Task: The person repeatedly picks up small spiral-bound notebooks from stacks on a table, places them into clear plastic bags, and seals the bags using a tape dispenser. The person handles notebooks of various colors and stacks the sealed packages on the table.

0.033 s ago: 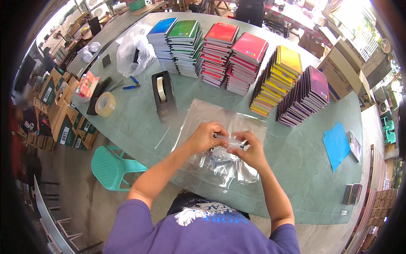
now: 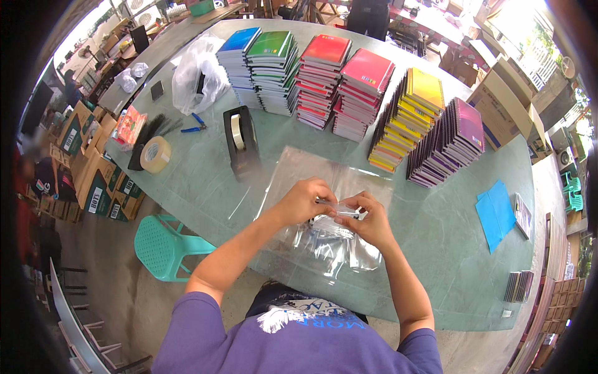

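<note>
Both hands are closed on a small narrow clear plastic piece with dark ends (image 2: 344,212); its exact kind cannot be made out. My left hand (image 2: 308,198) pinches its left end, and my right hand (image 2: 372,222) pinches the right end, with the fingertips of both hands close together. Under them, large clear plastic sheets or bags (image 2: 288,167) lie flat on the green table (image 2: 430,249), shiny and wrinkled near my body. More small clear items with dark parts show beneath my hands, partly hidden by glare and fingers.
Stacked spiral notebooks (image 2: 324,50) in several colours line the far side. To the left are a tape dispenser (image 2: 242,143), a tape roll (image 2: 155,154), blue-handled pliers (image 2: 198,123) and a plastic bag (image 2: 199,75). A blue sheet (image 2: 496,215) lies right; a green stool (image 2: 165,246) stands left.
My fingers have shifted very slightly around the small plastic piece, the right fingertips a little nearer the left. Everything on the table stays in place.
</note>
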`<state>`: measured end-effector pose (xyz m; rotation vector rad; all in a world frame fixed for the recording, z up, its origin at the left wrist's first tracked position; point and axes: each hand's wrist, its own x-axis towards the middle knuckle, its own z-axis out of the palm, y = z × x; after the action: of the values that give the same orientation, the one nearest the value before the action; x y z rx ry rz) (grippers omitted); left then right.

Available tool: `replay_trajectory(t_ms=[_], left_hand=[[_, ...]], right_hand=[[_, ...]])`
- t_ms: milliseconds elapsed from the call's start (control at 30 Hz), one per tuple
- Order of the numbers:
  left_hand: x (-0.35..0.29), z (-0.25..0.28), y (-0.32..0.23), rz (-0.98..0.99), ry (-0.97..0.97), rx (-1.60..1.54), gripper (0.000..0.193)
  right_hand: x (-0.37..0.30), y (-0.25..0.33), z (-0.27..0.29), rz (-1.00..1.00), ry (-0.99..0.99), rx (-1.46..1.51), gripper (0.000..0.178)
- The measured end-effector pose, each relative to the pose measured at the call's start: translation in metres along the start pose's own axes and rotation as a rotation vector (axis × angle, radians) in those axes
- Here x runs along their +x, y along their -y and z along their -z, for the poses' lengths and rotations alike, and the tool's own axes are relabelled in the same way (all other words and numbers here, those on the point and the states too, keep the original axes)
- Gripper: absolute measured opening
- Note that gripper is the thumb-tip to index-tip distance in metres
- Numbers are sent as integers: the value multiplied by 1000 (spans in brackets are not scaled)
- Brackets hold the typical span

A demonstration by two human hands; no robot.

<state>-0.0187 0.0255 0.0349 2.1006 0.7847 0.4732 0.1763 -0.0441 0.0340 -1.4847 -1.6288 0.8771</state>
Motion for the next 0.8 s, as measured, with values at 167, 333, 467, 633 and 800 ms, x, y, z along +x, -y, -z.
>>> replay_trajectory(t_ms=[167, 333, 467, 633, 800], left_hand=[[-11, -6, -30, -229, 12, 497, 27], [-46, -24, -22, -370, -118, 661, 23], [-56, -41, -11, -525, -408, 668, 22], [-68, -61, 21, -537, -589, 698, 26], [-80, -4, 52, -312, -740, 696, 37]], right_hand=[[1, 6, -5, 300, 1, -395, 21], [-40, 41, 3, 355, 304, -815, 37], [-27, 19, -10, 385, 135, -411, 38], [-26, -1, -18, 458, 203, -477, 42], [-30, -3, -22, 523, 170, -649, 46]])
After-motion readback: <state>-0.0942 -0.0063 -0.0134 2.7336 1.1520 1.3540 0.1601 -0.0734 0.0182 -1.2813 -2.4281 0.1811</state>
